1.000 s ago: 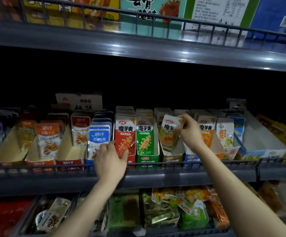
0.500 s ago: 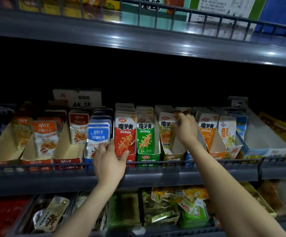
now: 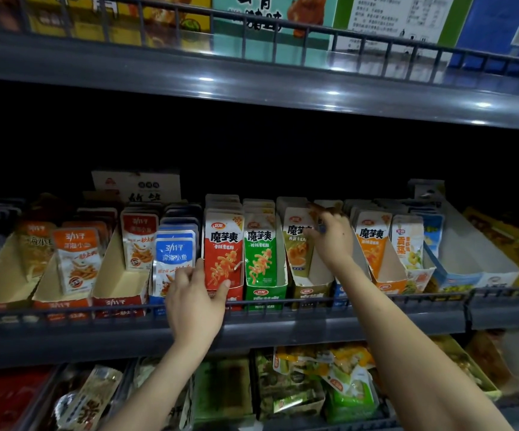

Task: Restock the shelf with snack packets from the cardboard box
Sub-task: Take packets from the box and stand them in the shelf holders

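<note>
The left hand [image 3: 194, 293] and right hand [image 3: 332, 241] are bare, with both forearms uncovered throughout.

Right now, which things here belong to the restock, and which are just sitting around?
Job: right hand pinching tan packet; its tray; left hand against red packets. Cardboard box not in view.
Idle: green packets; blue packets; top-shelf boxes; lower-shelf snacks.

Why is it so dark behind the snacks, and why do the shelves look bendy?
Head view: the upper shelf shades the back of the row, so only the front packets catch light; white glare spots dot that shelf's edge; the wide lens bows the shelves; the right hand looks slightly smeared.
</note>
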Available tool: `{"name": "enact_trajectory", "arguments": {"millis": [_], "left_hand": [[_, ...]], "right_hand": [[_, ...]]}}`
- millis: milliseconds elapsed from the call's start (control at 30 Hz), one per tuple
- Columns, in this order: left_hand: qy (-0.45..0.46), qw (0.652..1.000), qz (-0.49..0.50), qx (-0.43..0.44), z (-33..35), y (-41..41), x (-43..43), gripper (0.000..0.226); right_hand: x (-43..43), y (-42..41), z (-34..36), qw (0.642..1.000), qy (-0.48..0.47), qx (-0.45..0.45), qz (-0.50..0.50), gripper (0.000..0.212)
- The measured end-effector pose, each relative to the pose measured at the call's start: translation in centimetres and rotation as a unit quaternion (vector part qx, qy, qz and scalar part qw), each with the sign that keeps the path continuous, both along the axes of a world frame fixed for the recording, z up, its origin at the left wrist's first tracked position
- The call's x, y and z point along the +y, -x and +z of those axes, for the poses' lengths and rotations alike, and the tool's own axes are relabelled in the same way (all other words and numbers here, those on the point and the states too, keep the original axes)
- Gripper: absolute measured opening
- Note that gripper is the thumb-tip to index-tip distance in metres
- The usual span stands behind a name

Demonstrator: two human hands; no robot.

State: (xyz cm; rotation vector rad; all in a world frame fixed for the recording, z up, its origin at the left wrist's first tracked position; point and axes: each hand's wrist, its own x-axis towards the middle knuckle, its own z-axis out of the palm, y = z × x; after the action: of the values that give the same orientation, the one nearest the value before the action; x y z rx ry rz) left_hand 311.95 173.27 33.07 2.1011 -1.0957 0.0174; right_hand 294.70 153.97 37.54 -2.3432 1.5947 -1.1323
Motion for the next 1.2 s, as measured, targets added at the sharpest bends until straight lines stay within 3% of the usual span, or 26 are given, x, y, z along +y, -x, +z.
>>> {"name": "enact_trajectory", "arguments": {"millis": [400, 600, 867, 1200], "left_hand": [[-0.009, 1.0, 0.003, -0.027, 0.5, -0.1, 0.5, 0.068], [0.05, 0.997, 0.015, -0.058, 0.2, 0.7, 5.4, 0.051], [0.007, 0.999, 0.025, -0.035, -7.3, 0.0, 15.8, 0.037], [-0.152, 0.985, 0.056, 0.063, -19.9, 0.0, 28.3, 0.036]], "right_hand": [[2.7, 3.3, -0.4, 0.994, 0.015, -0.103, 0.037, 0.047], [9.0, 6.1, -1.1, 0.987, 0.017, -0.156, 0.04, 0.027], [20.4, 7.6, -6.3, 0.981, -0.062, -0.159, 0.089, 0.015], [31.3, 7.0, -21.2, 0.95, -0.265, -0.105, 0.129, 0.012]]}}
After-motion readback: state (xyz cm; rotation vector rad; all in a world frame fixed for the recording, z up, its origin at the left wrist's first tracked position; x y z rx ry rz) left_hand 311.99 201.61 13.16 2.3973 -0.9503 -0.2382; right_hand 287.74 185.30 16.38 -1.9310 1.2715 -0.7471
